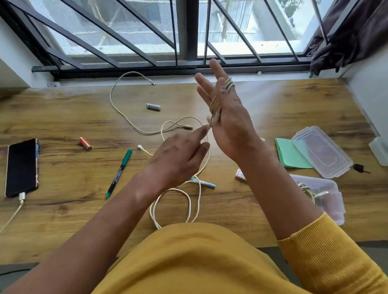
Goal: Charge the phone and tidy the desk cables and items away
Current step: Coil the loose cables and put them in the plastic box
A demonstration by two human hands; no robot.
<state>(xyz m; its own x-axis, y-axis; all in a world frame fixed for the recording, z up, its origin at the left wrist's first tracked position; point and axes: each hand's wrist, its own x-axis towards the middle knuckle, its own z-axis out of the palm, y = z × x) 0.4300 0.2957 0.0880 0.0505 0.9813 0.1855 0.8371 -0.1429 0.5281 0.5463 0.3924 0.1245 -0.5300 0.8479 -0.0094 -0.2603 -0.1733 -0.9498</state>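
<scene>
We found the beige braided cable [217,102] coiled round the straight fingers of the raised right hand [228,117] above the wooden tabletop [74,119]; the left hand [178,150] pinched its tail. We advised keeping steady tension and even loops.

phone [22,168]: face-up, plugged in, desk's left | beige cable [217,102]: looped round fingers

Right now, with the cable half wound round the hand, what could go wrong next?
1. The coils sit loosely on the straight fingers of the right hand; they could slip off while the left hand feeds the beige cable.
2. Its trailing length lies near the white cable and blue pen, so pulling might snag or drag them.
</scene>
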